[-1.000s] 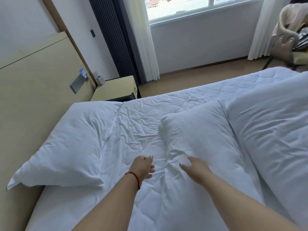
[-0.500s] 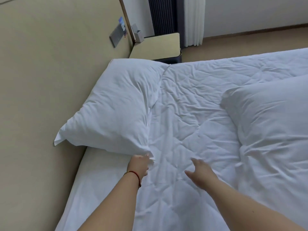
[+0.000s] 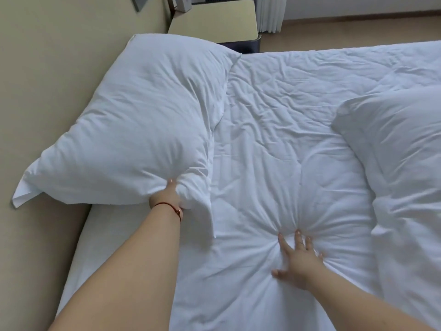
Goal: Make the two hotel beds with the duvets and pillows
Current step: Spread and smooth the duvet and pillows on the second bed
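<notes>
A white pillow leans against the beige headboard at the head of the bed. My left hand grips the pillow's near corner, fabric bunched round the fingers. A wrinkled white duvet covers the bed. My right hand presses flat on the duvet with fingers spread, and creases radiate from it. A second white pillow lies on the duvet at the right. The bare white sheet shows below the first pillow.
A beige bedside table stands beyond the pillow, with a small white box at its back. A wall panel sits on the headboard. White curtains and tan floor lie past the bed.
My view swung down and left toward the headboard. My left hand reached the first pillow's corner and took hold of it. My right hand dropped onto the duvet and pressed in.
</notes>
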A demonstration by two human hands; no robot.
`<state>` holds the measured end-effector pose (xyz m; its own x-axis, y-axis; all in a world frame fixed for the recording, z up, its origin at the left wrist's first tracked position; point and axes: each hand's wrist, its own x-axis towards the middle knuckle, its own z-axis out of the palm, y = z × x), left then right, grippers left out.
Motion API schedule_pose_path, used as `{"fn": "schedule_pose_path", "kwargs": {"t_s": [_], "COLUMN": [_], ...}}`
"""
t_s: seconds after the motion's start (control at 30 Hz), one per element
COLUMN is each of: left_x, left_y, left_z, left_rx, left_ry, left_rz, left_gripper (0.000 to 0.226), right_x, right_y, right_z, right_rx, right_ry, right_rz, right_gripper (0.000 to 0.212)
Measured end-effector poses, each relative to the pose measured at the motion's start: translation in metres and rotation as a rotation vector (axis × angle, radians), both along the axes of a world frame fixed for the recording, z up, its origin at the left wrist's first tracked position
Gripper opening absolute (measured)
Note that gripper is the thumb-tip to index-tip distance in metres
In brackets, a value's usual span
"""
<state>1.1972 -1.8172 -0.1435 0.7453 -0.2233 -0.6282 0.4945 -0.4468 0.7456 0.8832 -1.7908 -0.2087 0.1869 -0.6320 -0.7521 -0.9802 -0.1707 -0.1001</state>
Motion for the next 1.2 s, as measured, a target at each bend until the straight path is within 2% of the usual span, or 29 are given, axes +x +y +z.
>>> {"fn": "schedule_pose_path", "kwargs": {"t_s": [0.03,0.1,0.17,0.23,0.27,0.33,0.4,0.43,0.5,0.53,0.57,0.6,0.63,0.7,0.73,0.77,0.83,0.87,0.9,0.97,1.03,1.1,1.2], "left_x": [-0.005,-0.023,-0.042,-0.073,-0.093,-0.145,-0.198,-0.223,-0.253,-0.261,-0.254,-0.244,-0.220,-0.156,-0.124,-0.104,-0.086,-0.085,-0.089,-0.094,-0.098,-0.102,-0.118], "left_y": [-0.003,-0.003,0.004,0.013,0.017,0.033,0.064,0.084,0.123,0.134,0.148,0.148,0.145,0.129,0.123,0.120,0.114,0.111,0.110,0.104,0.091,0.080,0.064], "left_z": [0.003,0.020,0.035,0.056,0.068,0.092,0.098,0.097,0.099,0.105,0.115,0.126,0.132,0.125,0.117,0.109,0.088,0.077,0.077,0.083,0.105,0.146,0.209], "left_rx": [-0.016,-0.082,-0.117,-0.187,-0.212,-0.251,-0.232,-0.201,-0.099,0.004,-0.031,0.008,0.045,0.184,0.247,0.350,0.413,0.380,0.349,0.281,0.176,0.093,-0.048], "left_ry": [-0.031,-0.015,0.023,0.085,0.113,0.207,0.313,0.351,0.470,0.477,0.477,0.422,0.234,-0.222,-0.374,-0.416,-0.194,-0.107,-0.064,-0.154,-0.262,-0.357,-0.464], "left_rz": [0.016,0.017,-0.022,-0.058,-0.065,-0.092,-0.136,-0.199,-0.492,-0.642,-0.602,-0.550,-0.562,-0.368,-0.335,-0.366,-0.384,-0.382,-0.382,-0.397,-0.387,-0.385,-0.382], "left_gripper": [0.038,0.026,0.025,0.024,0.022,0.023,0.031,0.045,0.080,0.085,0.076,0.060,0.051,0.044,0.051,0.069,0.109,0.119,0.119,0.092,0.060,0.048,0.039], "right_x": [0.000,-0.002,-0.005,-0.012,-0.016,-0.028,-0.046,-0.055,-0.065,-0.065,-0.063,-0.060,-0.055,-0.045,-0.040,-0.034,-0.023,-0.018,-0.012,-0.002,0.001,-0.003,-0.022], "right_y": [-0.001,-0.002,-0.004,-0.014,-0.022,-0.046,-0.070,-0.079,-0.088,-0.089,-0.087,-0.082,-0.076,-0.064,-0.059,-0.055,-0.047,-0.042,-0.038,-0.035,-0.040,-0.050,-0.066], "right_z": [-0.001,0.002,0.014,0.032,0.046,0.079,0.114,0.132,0.161,0.166,0.169,0.166,0.160,0.144,0.138,0.134,0.123,0.119,0.117,0.124,0.147,0.184,0.252], "right_rx": [0.008,0.027,0.058,0.099,0.153,0.337,0.522,0.573,0.615,0.608,0.577,0.510,0.424,0.253,0.187,0.144,0.085,0.047,0.003,-0.077,-0.121,-0.163,-0.275], "right_ry": [0.003,-0.004,-0.070,-0.229,-0.341,-0.558,-0.794,-0.890,-0.995,-0.976,-0.901,-0.784,-0.675,-0.593,-0.589,-0.587,-0.597,-0.609,-0.647,-0.741,-0.874,-1.028,-1.247], "right_rz": [0.002,-0.009,-0.031,-0.118,-0.245,-0.699,-1.030,-1.084,-1.053,-1.013,-0.952,-0.884,-0.825,-0.780,-0.794,-0.826,-0.884,-0.873,-0.846,-0.812,-0.874,-0.971,-1.031], "right_gripper": [0.103,0.102,0.094,0.075,0.068,0.070,0.081,0.085,0.090,0.090,0.090,0.091,0.091,0.093,0.097,0.100,0.100,0.094,0.084,0.059,0.043,0.028,0.019]}}
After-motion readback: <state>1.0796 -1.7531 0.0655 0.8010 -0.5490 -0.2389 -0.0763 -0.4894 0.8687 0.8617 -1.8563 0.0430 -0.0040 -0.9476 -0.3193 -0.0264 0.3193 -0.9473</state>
